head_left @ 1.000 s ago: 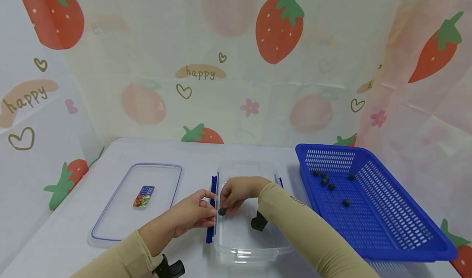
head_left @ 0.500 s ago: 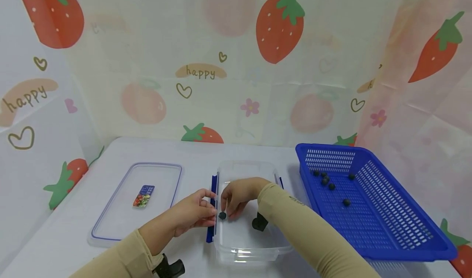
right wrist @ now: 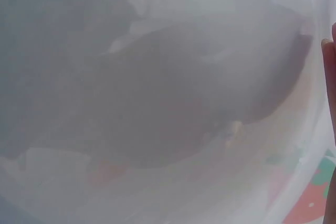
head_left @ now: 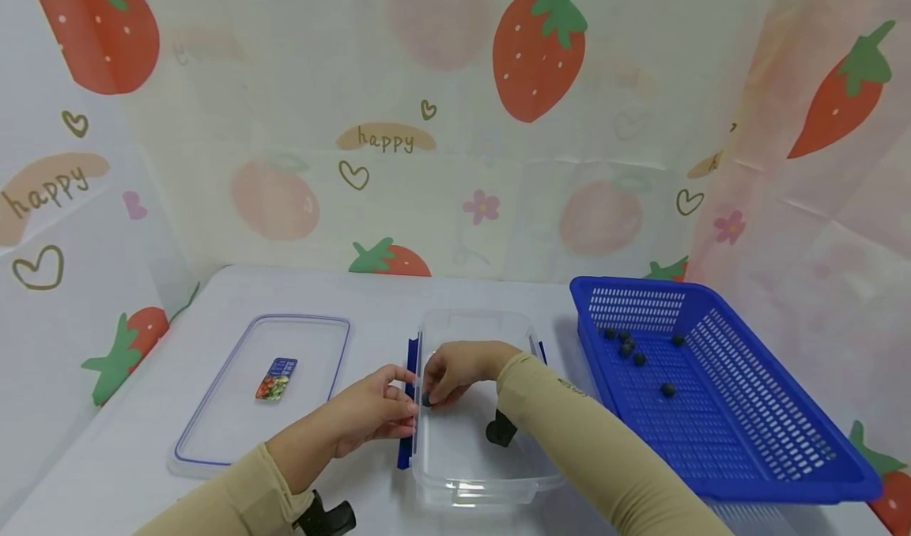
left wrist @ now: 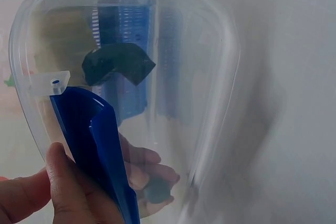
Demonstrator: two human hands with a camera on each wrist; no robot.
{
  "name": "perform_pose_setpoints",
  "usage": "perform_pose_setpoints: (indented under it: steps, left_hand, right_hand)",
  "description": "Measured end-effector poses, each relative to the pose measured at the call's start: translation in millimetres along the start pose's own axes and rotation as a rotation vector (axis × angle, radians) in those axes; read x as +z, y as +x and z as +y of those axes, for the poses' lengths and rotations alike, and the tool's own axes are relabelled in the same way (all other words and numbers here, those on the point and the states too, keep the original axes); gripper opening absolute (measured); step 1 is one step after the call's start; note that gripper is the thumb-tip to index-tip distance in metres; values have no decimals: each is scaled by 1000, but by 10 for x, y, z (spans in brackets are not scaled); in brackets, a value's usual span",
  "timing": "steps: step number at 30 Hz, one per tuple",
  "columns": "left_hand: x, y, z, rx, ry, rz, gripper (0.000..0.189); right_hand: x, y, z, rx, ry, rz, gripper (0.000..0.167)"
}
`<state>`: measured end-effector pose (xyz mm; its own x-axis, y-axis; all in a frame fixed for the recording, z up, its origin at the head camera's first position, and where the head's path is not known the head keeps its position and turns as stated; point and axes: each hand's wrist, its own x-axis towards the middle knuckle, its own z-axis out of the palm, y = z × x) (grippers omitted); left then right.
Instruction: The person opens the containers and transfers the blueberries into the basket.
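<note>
In the head view, a clear plastic box (head_left: 491, 465) stands lidless mid-table, blue latches hanging at its sides. My right hand (head_left: 459, 371) reaches into it and pinches a small dark blue-green ball (head_left: 426, 399) near the left wall, the fingers partly covering it. Through the clear wall, the left wrist view shows this ball (left wrist: 157, 190) at the right fingertips. My left hand (head_left: 377, 412) touches the box's left side from outside, fingers loosely extended beside the blue latch (left wrist: 97, 140). The right wrist view is mostly a grey blur, with fingertips (right wrist: 328, 56) at its right edge.
A blue perforated basket (head_left: 754, 441) with several dark balls (head_left: 640, 359) stands at right. On the left lies a clear lid (head_left: 221, 409) with a blue seal and a fruit-picture label (head_left: 276, 379). A strawberry-print cloth (head_left: 441, 267) hangs behind the white table.
Half a second ago the ball sat lower in view, more exposed under the right fingertips. Now the right fingers grip it slightly farther back. The left hand has stayed put.
</note>
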<state>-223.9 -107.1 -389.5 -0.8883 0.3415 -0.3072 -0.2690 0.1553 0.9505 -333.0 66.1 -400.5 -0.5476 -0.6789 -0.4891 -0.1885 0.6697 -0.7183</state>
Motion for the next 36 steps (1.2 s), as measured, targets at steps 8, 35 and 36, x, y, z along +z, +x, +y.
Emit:
perform_pose_setpoints:
  steps: [8,35,36]
  left_hand:
    - [11,6,-2,-4,4,3,45]
    - [28,-16,20,-2,4,-1,46]
    - [25,-17,22,-2,2,-3,46]
  right_hand:
    - [-25,-39,-13,-5,-3,1,9]
    - [-1096,-1108,-171,-113,7,299,15]
    - [-1145,-1177,-132,-109,8,323,16]
